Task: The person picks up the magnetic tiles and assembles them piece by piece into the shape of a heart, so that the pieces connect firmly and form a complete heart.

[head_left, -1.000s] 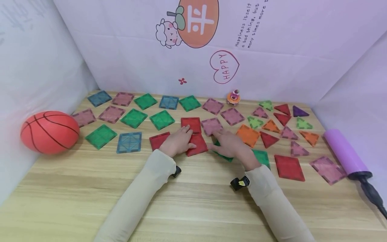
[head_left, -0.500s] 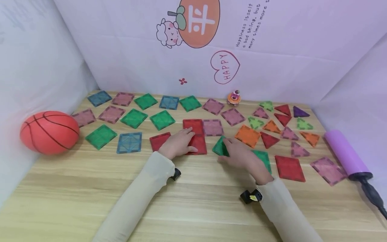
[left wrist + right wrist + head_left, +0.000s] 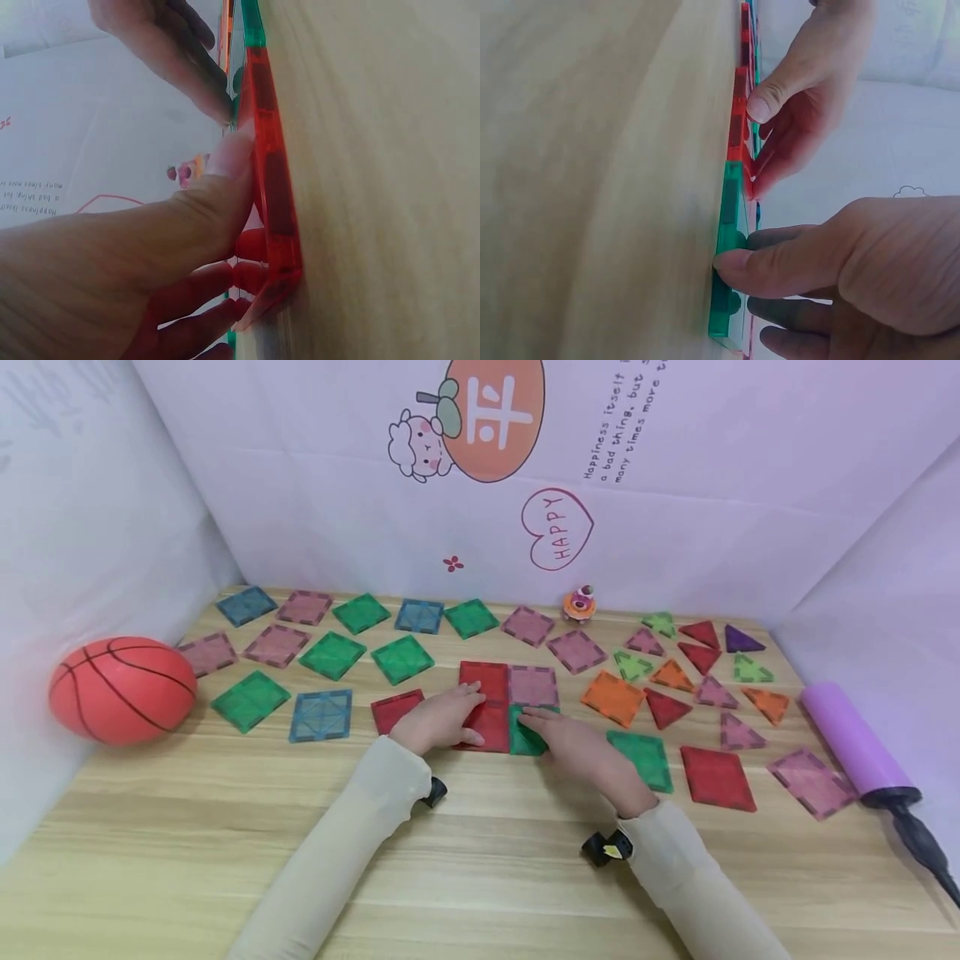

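Note:
Four square tiles form a two-by-two block mid-table: a red tile [image 3: 483,679] and a pink tile [image 3: 533,685] behind, a second red tile [image 3: 487,727] and a green tile [image 3: 525,735] in front. My left hand [image 3: 438,720] lies flat on the front red tile [image 3: 270,187], thumb against its near edge. My right hand [image 3: 577,745] rests its straight fingers on the green tile [image 3: 729,247], thumb pressing its near edge [image 3: 735,261]. The green tile sits edge to edge with the red one [image 3: 736,124].
Many more square and triangular tiles lie across the back and right of the wooden table [image 3: 480,877]. A basketball [image 3: 123,689] sits at the left wall, a purple pump [image 3: 851,739] at the right, and a small toy figure [image 3: 580,602] at the back.
My right hand brought the green tile leftward and laid it flat beside the front red tile. The pink tile now sits square against the back red one. My left hand stayed put.

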